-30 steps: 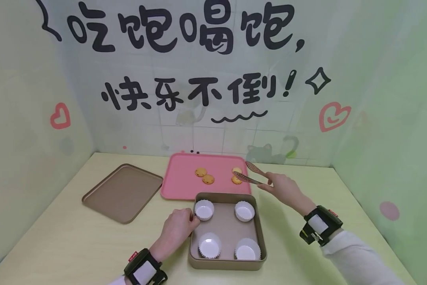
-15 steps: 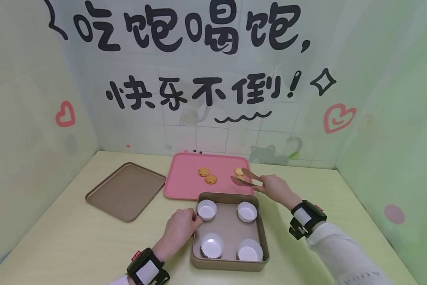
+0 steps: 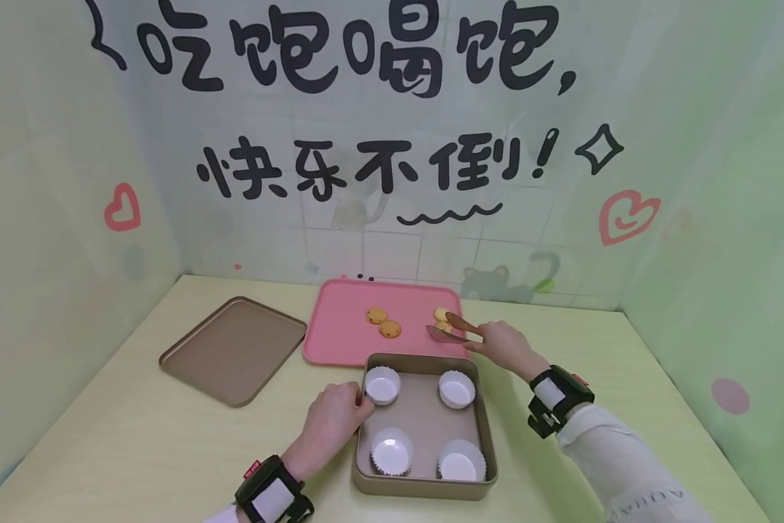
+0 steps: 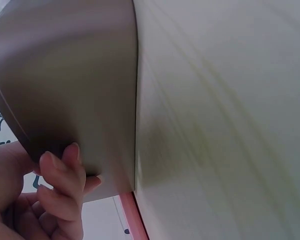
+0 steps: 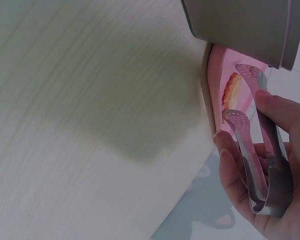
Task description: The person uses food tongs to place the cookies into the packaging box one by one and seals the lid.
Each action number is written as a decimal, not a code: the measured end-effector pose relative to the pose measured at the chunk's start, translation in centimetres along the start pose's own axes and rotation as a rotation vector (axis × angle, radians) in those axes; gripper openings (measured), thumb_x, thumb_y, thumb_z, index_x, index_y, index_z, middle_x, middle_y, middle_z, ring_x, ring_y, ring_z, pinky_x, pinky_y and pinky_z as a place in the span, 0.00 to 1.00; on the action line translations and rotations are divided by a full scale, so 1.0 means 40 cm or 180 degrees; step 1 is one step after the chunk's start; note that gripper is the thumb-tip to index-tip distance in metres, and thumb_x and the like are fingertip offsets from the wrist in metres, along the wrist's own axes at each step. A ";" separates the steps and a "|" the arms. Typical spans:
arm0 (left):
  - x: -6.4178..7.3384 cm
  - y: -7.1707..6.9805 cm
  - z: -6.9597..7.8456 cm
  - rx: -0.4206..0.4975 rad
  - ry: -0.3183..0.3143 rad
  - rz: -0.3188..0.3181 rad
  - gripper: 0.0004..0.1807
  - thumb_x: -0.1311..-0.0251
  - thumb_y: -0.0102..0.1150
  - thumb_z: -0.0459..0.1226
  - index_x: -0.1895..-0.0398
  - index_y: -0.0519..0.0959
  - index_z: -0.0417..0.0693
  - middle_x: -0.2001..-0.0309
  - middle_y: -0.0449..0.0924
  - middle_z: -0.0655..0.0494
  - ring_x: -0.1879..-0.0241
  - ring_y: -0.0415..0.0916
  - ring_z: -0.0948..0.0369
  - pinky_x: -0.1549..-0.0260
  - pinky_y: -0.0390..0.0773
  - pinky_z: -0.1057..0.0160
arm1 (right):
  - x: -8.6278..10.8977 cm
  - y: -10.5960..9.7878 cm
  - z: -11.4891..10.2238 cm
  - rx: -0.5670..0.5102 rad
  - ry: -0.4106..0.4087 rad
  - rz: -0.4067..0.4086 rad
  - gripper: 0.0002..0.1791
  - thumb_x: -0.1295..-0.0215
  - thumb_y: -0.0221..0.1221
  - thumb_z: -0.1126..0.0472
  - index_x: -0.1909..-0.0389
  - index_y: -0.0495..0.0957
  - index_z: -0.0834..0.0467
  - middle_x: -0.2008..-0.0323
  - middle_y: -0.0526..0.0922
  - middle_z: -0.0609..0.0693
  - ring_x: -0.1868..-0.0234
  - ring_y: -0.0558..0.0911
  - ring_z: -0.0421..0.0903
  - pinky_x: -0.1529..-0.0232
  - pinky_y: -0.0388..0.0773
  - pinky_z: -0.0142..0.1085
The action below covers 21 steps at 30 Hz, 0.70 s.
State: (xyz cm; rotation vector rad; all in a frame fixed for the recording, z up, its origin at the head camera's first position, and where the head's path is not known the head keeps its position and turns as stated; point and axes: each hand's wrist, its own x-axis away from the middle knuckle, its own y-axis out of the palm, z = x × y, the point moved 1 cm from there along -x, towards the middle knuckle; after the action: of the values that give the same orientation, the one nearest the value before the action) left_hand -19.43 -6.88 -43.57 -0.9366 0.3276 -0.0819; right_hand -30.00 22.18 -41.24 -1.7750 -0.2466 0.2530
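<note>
My right hand (image 3: 508, 347) holds metal tongs (image 5: 270, 145) with perforated tips, their arms spread apart. The tips reach over the right end of a pink tray (image 3: 339, 341), around two pale cookies (image 3: 441, 314) there; the nearer cookie is partly hidden by the tongs. With thumb and curled fingers, my left hand (image 3: 329, 421) grips the left wall of a deep brown baking pan (image 3: 424, 488). Inside the pan stand several white paper cups (image 3: 392, 452), apart from one another, with nothing visible in them.
Two brown cookies (image 3: 389, 329) lie touching near the middle of the pink tray. To the left, a flat brown tray or lid (image 3: 235, 352) rests on the pale wooden table (image 3: 123, 436). A printed wall (image 3: 392, 247) rises behind the table.
My right hand has moved left and slightly down, bringing the tong tips from the tray's right edge to around the pale cookies. My left hand keeps its grip on the pan.
</note>
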 end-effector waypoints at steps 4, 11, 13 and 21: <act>0.000 0.001 0.001 -0.0018 0.0025 0.0023 0.15 0.52 0.55 0.35 0.90 0.64 0.49 0.90 0.57 0.63 0.89 0.56 0.68 0.91 0.56 0.68 | -0.002 0.005 0.004 0.0014 0.0019 -0.0020 0.15 0.44 0.60 0.52 0.79 0.73 0.59 0.85 0.68 0.46 0.84 0.66 0.42 0.84 0.61 0.34; 0.001 0.000 0.001 -0.0045 0.0017 0.0017 0.15 0.52 0.56 0.36 0.90 0.64 0.49 0.90 0.58 0.63 0.89 0.57 0.68 0.92 0.56 0.69 | -0.002 0.011 0.003 0.0000 0.0030 -0.0058 0.14 0.44 0.60 0.52 0.77 0.75 0.60 0.85 0.68 0.46 0.84 0.66 0.41 0.84 0.60 0.33; 0.001 0.000 0.001 -0.0052 0.0015 0.0013 0.15 0.52 0.56 0.36 0.90 0.64 0.49 0.90 0.58 0.63 0.89 0.57 0.68 0.91 0.56 0.69 | -0.001 0.011 0.000 0.0000 0.0028 -0.0055 0.14 0.43 0.60 0.53 0.77 0.74 0.61 0.86 0.68 0.46 0.84 0.65 0.41 0.84 0.59 0.33; 0.001 0.001 0.001 -0.0048 -0.0007 -0.0013 0.15 0.51 0.56 0.36 0.89 0.64 0.48 0.90 0.58 0.63 0.89 0.57 0.68 0.91 0.56 0.69 | 0.000 0.018 -0.005 0.0046 -0.0175 0.0096 0.12 0.45 0.61 0.56 0.78 0.75 0.60 0.87 0.67 0.45 0.84 0.65 0.41 0.83 0.61 0.34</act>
State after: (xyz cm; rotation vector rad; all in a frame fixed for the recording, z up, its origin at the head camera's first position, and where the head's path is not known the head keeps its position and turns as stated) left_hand -19.37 -6.82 -43.59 -0.9522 0.3245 -0.0823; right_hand -29.92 21.85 -41.89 -1.7600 -0.2568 0.3249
